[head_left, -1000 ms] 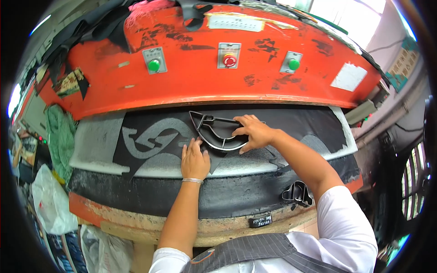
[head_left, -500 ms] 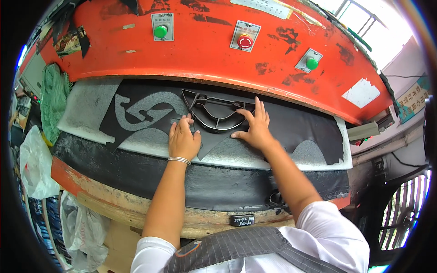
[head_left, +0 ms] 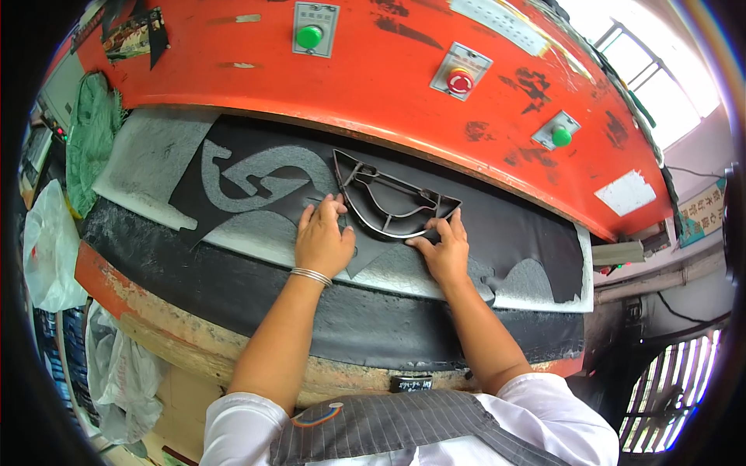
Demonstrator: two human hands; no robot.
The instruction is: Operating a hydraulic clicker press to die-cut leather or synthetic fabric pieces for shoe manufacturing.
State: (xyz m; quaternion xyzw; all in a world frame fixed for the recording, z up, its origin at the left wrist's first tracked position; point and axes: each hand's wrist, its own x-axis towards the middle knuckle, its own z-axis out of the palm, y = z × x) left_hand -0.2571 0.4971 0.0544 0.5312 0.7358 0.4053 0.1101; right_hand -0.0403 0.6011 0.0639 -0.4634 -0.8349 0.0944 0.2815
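A curved metal cutting die (head_left: 386, 231) with thin walls and cross braces lies on a black sheet (head_left: 513, 233). My left hand (head_left: 322, 242) rests beside the die's left wall, fingers bent and slightly apart, fingertips at or against the metal. With thumb and fingers, my right hand (head_left: 444, 252) grips the die's near right edge by its pointed corner. Left of the die, a hooked cutout (head_left: 221, 190) in the sheet bares the grey-white board (head_left: 148, 171) below. Rounded cutouts run along the sheet's near edge.
Above the bed hangs a red press beam (head_left: 373, 78) with two green buttons (head_left: 309, 36) and a red stop button (head_left: 460, 81). A black ledge (head_left: 233, 287) borders the board in front. Plastic bags (head_left: 53, 248) hang at the left, beside a green sack (head_left: 89, 147).
My right hand has drawn nearer to me, from over the die's right end to its near edge, uncovering that corner. The head view has shifted and tilted a little.
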